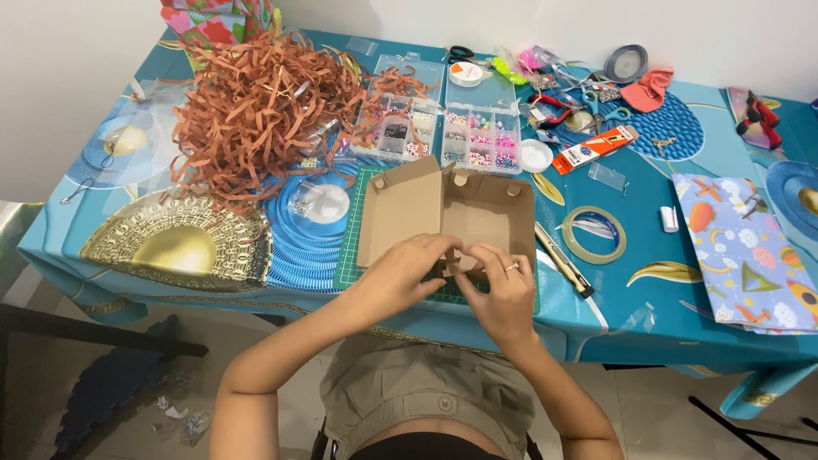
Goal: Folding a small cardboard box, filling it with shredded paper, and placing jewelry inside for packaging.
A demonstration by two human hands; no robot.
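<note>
A small brown cardboard box (481,213) lies open on a green cutting mat (351,247) at the table's front edge, its lid (400,209) folded out to the left. My left hand (407,271) and my right hand (503,285) meet at the box's near wall. The fingers of both pinch a cardboard flap (452,260) there. A ring shows on one finger of the right hand. What lies inside the box near the front is hidden by my fingers.
A heap of brown shredded paper (260,106) fills the back left. Clear bead organisers (481,136) stand behind the box. A utility knife (562,260), a tape roll (594,234), a glue tube (594,149), scissors (460,53) and patterned wrapping paper (750,255) lie to the right.
</note>
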